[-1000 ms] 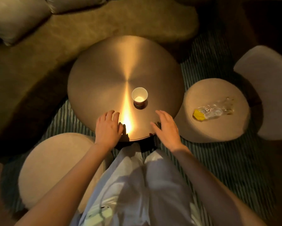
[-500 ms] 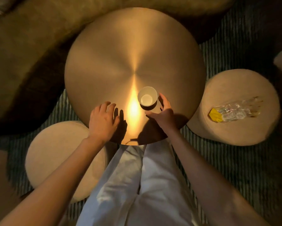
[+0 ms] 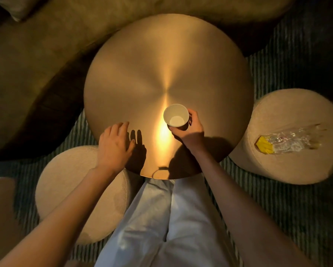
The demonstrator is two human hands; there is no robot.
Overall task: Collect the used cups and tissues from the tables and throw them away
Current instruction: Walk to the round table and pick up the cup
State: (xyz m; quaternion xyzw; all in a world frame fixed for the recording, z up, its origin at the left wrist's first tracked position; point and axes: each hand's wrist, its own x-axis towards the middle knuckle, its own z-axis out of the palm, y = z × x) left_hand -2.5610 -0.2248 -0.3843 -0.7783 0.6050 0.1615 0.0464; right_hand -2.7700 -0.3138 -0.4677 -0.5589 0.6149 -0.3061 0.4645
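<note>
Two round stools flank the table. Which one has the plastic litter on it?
The stool on the right, beside the right hand: a clear wrapper with a yellow end lies on its top. The left stool shows none.

A small white paper cup (image 3: 175, 115) stands upright on the round brushed-brass tabletop (image 3: 142, 74), in the near half of the top and a little right of its centre, beside a bright streak of reflected light. Its round mouth faces up and its pale inside bottom shows, with nothing visible in it. The person's right hand (image 3: 190, 132) grips the cup from the right and near side, thumb and fingers curled round its wall. Whether its base touches the tabletop or is just lifted cannot be told.
</note>
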